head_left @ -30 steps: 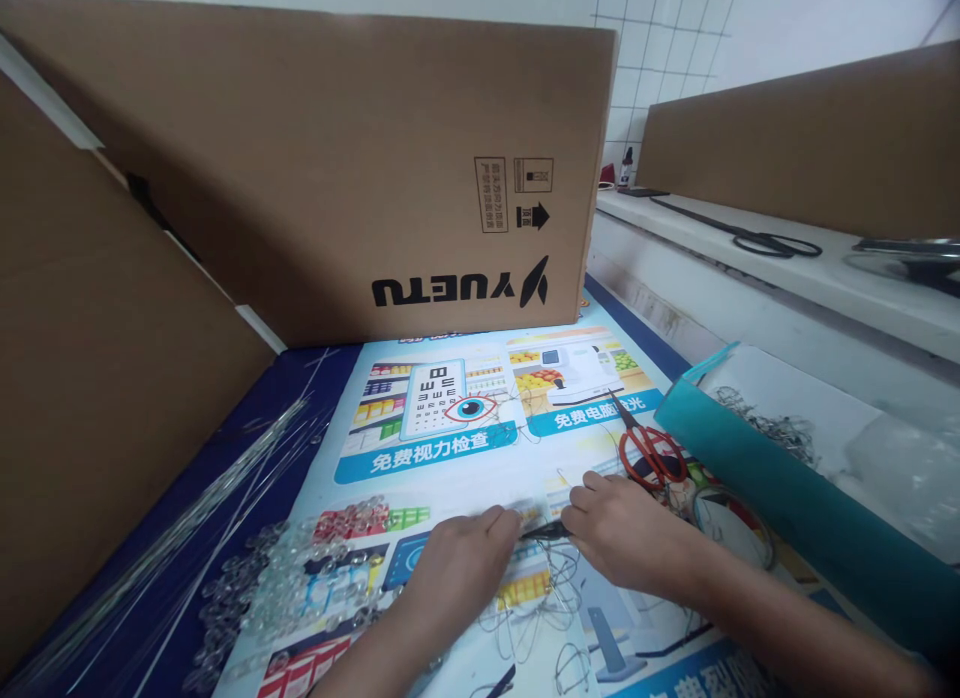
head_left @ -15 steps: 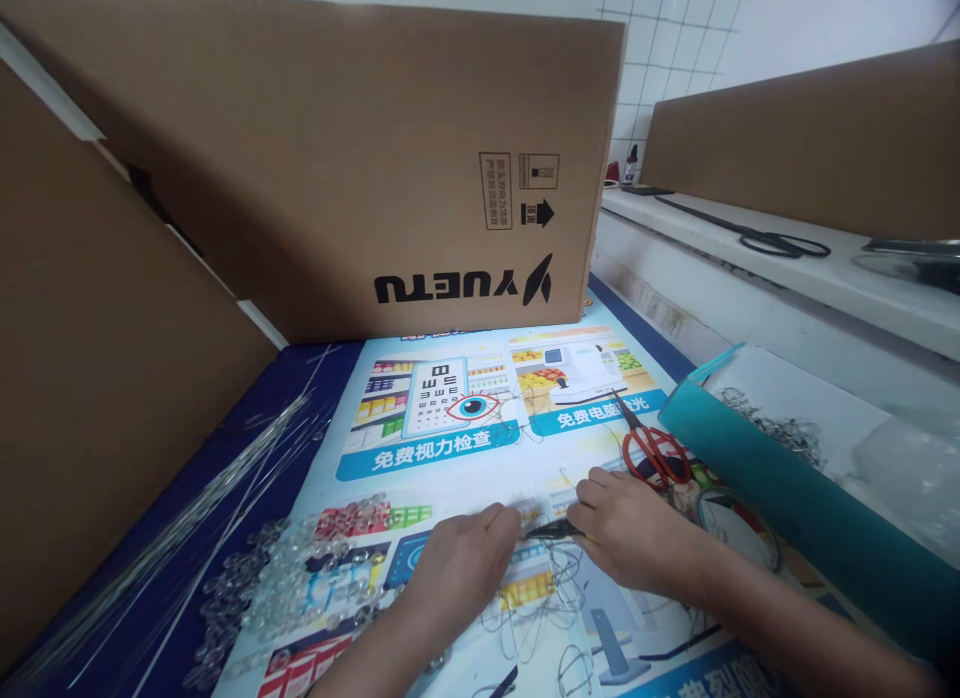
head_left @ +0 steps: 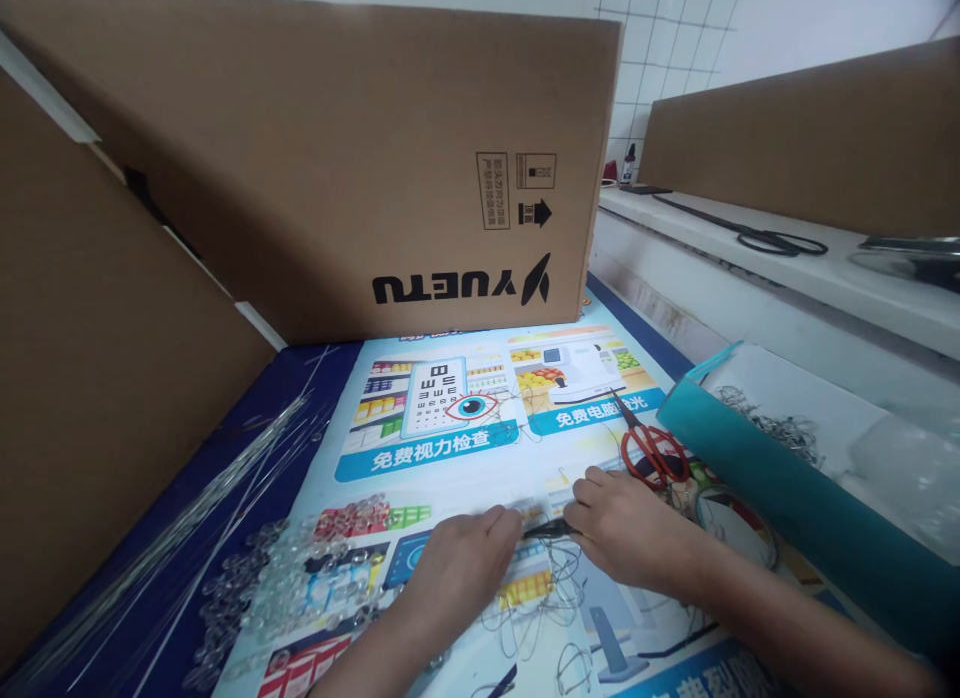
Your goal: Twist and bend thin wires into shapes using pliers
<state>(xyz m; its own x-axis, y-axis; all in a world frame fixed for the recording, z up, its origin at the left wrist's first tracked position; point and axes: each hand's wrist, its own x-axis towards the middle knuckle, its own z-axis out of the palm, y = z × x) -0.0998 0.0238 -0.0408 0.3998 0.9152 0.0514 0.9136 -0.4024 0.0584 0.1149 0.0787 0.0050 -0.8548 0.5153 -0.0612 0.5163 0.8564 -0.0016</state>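
Note:
Near the middle of the printed sheet (head_left: 442,493), my right hand (head_left: 626,528) is closed round dark pliers (head_left: 547,529), whose jaws point left. The tips of the pliers reach the fingers of my left hand (head_left: 472,558), which are pinched together; what they hold is hidden. Thin wire loops (head_left: 555,588) lie on the sheet below and between my hands. Clear beads (head_left: 289,578) are spread to the left of my left forearm. Red-handled scissors (head_left: 652,453) rest just beyond my right hand.
Thin straight wires (head_left: 202,508) lie on the blue cloth at left. A cardboard box (head_left: 322,168) stands behind the sheet. At right, a teal-edged box (head_left: 795,488) holds tangled wire and clear plastic. Black scissors (head_left: 776,242) lie on a white ledge (head_left: 847,278).

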